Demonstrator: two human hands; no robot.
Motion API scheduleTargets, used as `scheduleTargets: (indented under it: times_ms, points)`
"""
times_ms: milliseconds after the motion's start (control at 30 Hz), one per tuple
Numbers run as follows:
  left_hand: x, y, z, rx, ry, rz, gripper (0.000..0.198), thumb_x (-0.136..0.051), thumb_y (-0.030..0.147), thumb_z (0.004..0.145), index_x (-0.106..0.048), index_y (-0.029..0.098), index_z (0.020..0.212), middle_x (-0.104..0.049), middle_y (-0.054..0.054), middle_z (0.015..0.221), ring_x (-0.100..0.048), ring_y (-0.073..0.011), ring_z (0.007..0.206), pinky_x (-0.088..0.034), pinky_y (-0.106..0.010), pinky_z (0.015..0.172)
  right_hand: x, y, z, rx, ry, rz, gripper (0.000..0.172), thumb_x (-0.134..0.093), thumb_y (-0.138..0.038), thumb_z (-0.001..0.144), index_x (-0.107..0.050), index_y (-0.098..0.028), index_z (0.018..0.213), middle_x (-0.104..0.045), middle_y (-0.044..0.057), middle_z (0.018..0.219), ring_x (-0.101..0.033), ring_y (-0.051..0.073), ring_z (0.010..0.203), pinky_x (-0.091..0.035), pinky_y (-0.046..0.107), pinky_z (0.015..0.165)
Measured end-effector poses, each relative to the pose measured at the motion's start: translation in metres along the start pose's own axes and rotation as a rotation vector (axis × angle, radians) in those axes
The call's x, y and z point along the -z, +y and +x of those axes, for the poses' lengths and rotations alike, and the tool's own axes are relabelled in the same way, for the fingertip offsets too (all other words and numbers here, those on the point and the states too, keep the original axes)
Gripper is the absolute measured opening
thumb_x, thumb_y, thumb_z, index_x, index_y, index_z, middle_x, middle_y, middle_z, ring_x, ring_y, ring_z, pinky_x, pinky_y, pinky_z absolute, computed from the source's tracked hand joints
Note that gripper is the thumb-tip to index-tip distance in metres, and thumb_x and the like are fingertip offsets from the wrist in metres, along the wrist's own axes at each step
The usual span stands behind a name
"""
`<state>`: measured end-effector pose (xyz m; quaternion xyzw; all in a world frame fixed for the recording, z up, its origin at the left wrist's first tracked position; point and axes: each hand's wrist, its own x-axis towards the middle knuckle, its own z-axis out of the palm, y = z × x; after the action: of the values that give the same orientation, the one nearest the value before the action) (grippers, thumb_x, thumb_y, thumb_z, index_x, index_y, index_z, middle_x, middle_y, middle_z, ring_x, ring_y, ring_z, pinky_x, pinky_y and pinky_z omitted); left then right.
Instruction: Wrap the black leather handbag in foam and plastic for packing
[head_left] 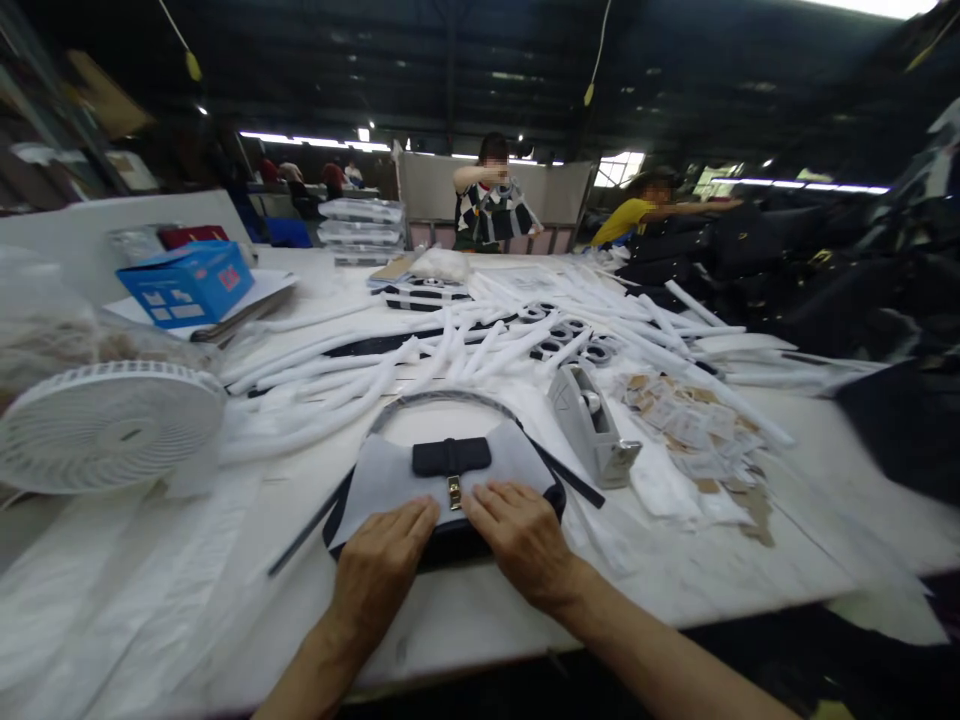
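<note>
A black handbag [451, 547] lies on the table in front of me, with a pale grey-white sheet [382, 485] over its front. Its black flap tab [451, 457] and gold clasp [454, 492] sit on top of the sheet, and a wrapped handle [450, 397] arches behind. Dark straps [307, 530] stick out at both sides. My left hand [382, 560] rests on the sheet left of the clasp, fingers laid out flat. On the other side, my right hand [521, 540] presses the sheet with its fingers extended, close to the clasp. Both thumbs are mostly hidden.
A tape dispenser [592, 425] stands right of the bag, near a heap of small packets [694, 425]. White wrapped strips [330, 390] spread behind. At left are a white fan [112, 428] and blue box [187, 283]. Black bags [750, 260] pile at right; two people work beyond.
</note>
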<state>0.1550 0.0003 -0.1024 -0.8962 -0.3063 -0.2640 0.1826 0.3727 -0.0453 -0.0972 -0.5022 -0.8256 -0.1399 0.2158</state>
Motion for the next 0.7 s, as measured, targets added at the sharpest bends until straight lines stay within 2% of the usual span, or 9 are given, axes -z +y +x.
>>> scheduleTargets:
  times_ms: [133,233,333,433,500,567,700]
  points:
    - [0.002,0.006,0.001,-0.013,0.062,0.027,0.038,-0.038,0.002,0.093,-0.067,0.015,0.113,-0.073,-0.01,0.111,-0.069,-0.0192,0.101,-0.054,-0.03,0.087,0.002,0.001,0.002,0.009,-0.021,-0.003,0.03,-0.044,-0.011,0.096,-0.06,-0.017,0.121,-0.069,0.01,0.116,-0.062,0.026,0.106,-0.047,0.04,0.091]
    - [0.01,0.0,0.003,-0.025,0.022,0.016,0.043,-0.036,0.001,0.092,-0.062,0.014,0.123,-0.07,-0.01,0.118,-0.067,-0.0195,0.106,-0.052,-0.031,0.091,0.025,0.007,0.013,0.028,-0.174,0.023,0.038,-0.048,-0.008,0.092,-0.054,-0.017,0.129,-0.067,0.011,0.12,-0.061,0.025,0.109,-0.047,0.039,0.093]
    - [0.02,-0.015,0.001,-0.037,-0.067,0.024,0.047,-0.038,0.004,0.091,-0.054,0.016,0.134,-0.066,-0.01,0.126,-0.065,-0.0204,0.109,-0.05,-0.034,0.094,0.057,0.024,0.026,0.074,-0.338,0.056,0.046,-0.063,-0.018,0.085,-0.051,-0.016,0.13,-0.063,0.013,0.124,-0.056,0.027,0.116,-0.04,0.045,0.103]
    - [0.024,-0.029,-0.008,-0.022,-0.082,0.066,0.043,-0.043,0.012,0.092,-0.054,0.019,0.133,-0.065,-0.009,0.128,-0.064,-0.0239,0.112,-0.049,-0.037,0.096,0.07,0.042,0.026,0.095,-0.374,0.068,0.053,-0.071,-0.028,0.078,-0.053,-0.017,0.127,-0.062,0.013,0.125,-0.05,0.029,0.122,-0.032,0.05,0.109]
    - [0.02,-0.033,-0.018,0.018,-0.04,0.084,0.043,-0.04,0.01,0.091,-0.057,0.019,0.129,-0.066,-0.008,0.126,-0.065,-0.0242,0.11,-0.049,-0.037,0.094,0.062,0.046,0.016,0.102,-0.305,0.082,0.045,-0.063,-0.021,0.084,-0.052,-0.017,0.128,-0.063,0.012,0.124,-0.053,0.025,0.118,-0.037,0.044,0.106]
    - [0.012,-0.031,-0.028,0.063,-0.009,0.101,0.047,-0.036,0.004,0.089,-0.059,0.02,0.126,-0.068,-0.007,0.122,-0.067,-0.0225,0.104,-0.049,-0.036,0.091,0.044,0.044,0.003,0.082,-0.181,0.078,0.035,-0.052,-0.013,0.09,-0.055,-0.016,0.125,-0.066,0.012,0.117,-0.057,0.021,0.11,-0.043,0.037,0.097]
    - [0.001,-0.026,-0.041,0.087,-0.032,0.108,0.051,-0.036,0.003,0.087,-0.059,0.023,0.127,-0.068,-0.005,0.124,-0.068,-0.0223,0.102,-0.05,-0.036,0.09,0.01,0.038,-0.015,0.039,-0.02,0.043,0.026,-0.043,-0.014,0.096,-0.06,-0.017,0.114,-0.07,0.01,0.102,-0.062,0.019,0.097,-0.047,0.033,0.082]
